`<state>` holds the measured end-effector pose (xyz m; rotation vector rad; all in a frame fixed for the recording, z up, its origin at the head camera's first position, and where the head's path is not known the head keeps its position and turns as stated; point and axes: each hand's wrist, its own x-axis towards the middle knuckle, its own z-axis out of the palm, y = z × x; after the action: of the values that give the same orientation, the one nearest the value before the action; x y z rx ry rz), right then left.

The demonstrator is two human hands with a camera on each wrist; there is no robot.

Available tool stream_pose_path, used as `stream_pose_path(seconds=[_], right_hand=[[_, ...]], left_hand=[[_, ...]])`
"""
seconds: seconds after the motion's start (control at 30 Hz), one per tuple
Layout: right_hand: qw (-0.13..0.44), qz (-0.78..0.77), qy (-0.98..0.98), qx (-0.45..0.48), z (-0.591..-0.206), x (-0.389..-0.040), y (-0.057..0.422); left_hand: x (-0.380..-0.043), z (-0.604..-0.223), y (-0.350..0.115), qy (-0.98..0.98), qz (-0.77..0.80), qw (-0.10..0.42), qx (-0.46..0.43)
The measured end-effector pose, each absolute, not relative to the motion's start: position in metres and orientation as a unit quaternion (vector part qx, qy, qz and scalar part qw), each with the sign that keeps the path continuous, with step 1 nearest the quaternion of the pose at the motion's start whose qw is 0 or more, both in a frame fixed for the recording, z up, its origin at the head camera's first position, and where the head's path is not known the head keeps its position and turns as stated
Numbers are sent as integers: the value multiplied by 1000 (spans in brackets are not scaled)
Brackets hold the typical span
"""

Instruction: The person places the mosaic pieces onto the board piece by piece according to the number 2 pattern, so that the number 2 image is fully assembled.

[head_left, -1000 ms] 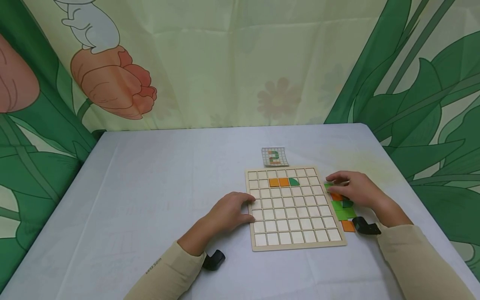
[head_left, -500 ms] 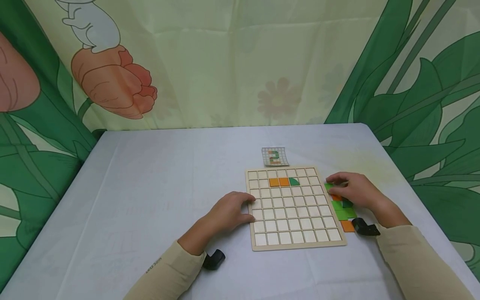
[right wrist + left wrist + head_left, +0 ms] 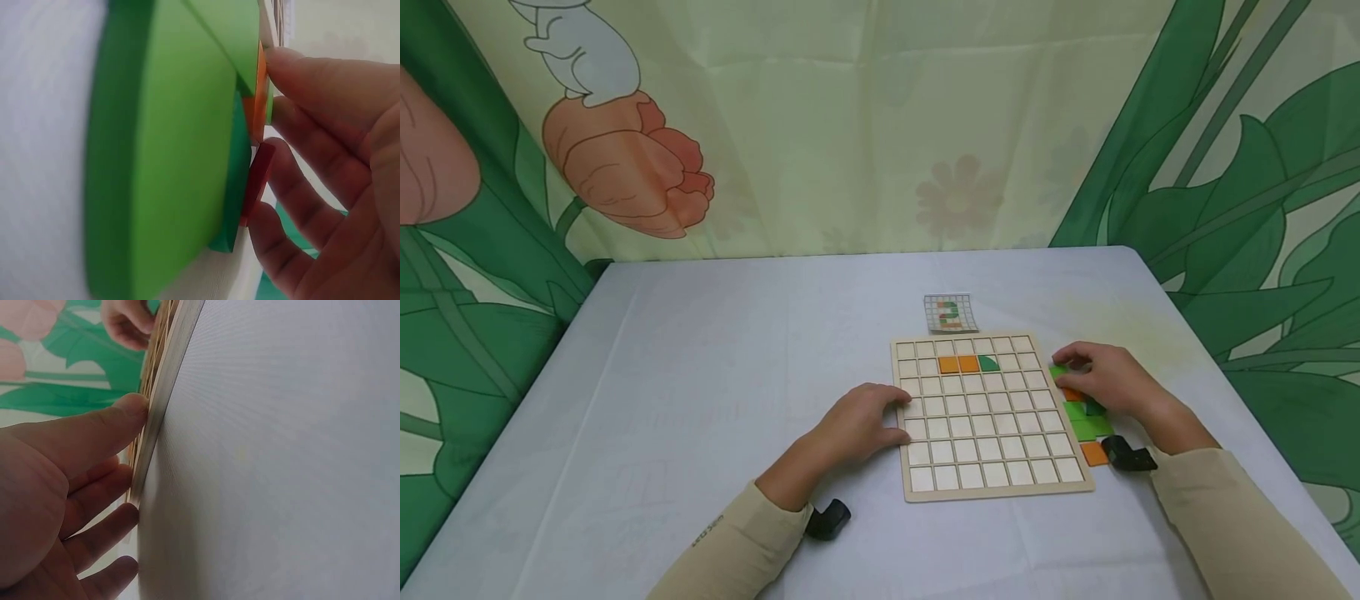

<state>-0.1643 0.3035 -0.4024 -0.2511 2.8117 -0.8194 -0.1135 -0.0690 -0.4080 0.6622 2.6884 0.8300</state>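
Note:
A wooden grid board (image 3: 998,494) lies on the table, with two orange square tiles (image 3: 958,364) and a green quarter-round tile (image 3: 988,363) in its second row. My left hand (image 3: 859,427) rests at the board's left edge, its thumb and fingertips against the rim. Beside the right edge, my right hand (image 3: 1108,379) reaches over a group of loose tiles. In the right wrist view its thumb is at an orange tile (image 3: 259,94), the index fingertip at a light green tile (image 3: 270,107), and other fingertips by a red piece (image 3: 257,181). The fingers are loosely bent.
A small pattern card (image 3: 951,312) lies just behind the board. Light green tiles (image 3: 1086,423), a dark green piece (image 3: 1094,407) and another orange tile (image 3: 1093,453) lie along the board's right side. A printed curtain (image 3: 820,150) hangs behind the white-covered table (image 3: 700,375).
My right hand and wrist have shifted only slightly over the loose tiles. The left hand, the board and the tiles set in it stay where they were.

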Motion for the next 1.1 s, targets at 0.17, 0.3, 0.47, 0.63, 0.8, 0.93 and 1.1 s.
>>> stream_pose_path(seconds=[0.17, 0.3, 0.47, 0.63, 0.8, 0.93, 1.1], right_hand=[[96, -267, 955, -87, -400, -164, 303], [90, -260, 957, -92, -399, -164, 300], [82, -252, 960, -95, -398, -163, 298], [88, -245, 961, -91, -399, -165, 299], [89, -241, 962, -90, -399, -166, 298], [91, -240, 963, -86, -400, -166, 297], [91, -242, 962, -83, -401, -166, 296]], left_hand=[[-113, -408, -69, 922, 287, 126, 227], [-113, -408, -69, 923, 287, 127, 224], [-113, -408, -68, 924, 286, 128, 220], [-113, -408, -68, 923, 288, 130, 220], [-113, -408, -69, 923, 286, 128, 221], [-113, -408, -70, 923, 286, 126, 224], [-113, -407, -70, 922, 288, 126, 225]])
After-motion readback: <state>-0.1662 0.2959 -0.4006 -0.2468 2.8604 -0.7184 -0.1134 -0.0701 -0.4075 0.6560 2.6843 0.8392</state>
